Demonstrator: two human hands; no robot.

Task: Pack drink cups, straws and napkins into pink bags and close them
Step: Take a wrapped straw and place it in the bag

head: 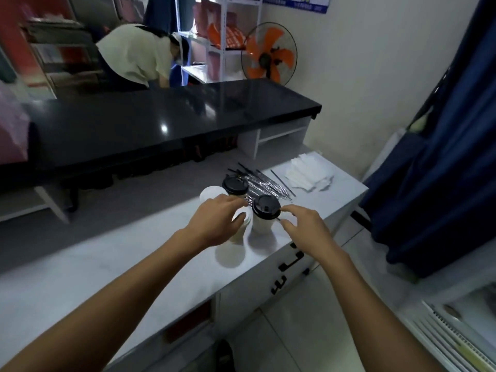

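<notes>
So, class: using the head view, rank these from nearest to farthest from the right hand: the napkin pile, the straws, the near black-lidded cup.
1. Near black-lidded cup, just left of the right hand.
2. Straws, beyond it.
3. Napkin pile, far right corner.

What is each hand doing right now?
Left hand: fingers curled over a white cup.
Right hand: open, holding nothing, beside the black-lidded cup.

White counter [112, 267]: two black-lidded cups [264, 214], white cups under left hand [214, 224], right hand [306, 229] just right; wrapped straws [264, 183], napkins [308, 171] farther right.
</notes>
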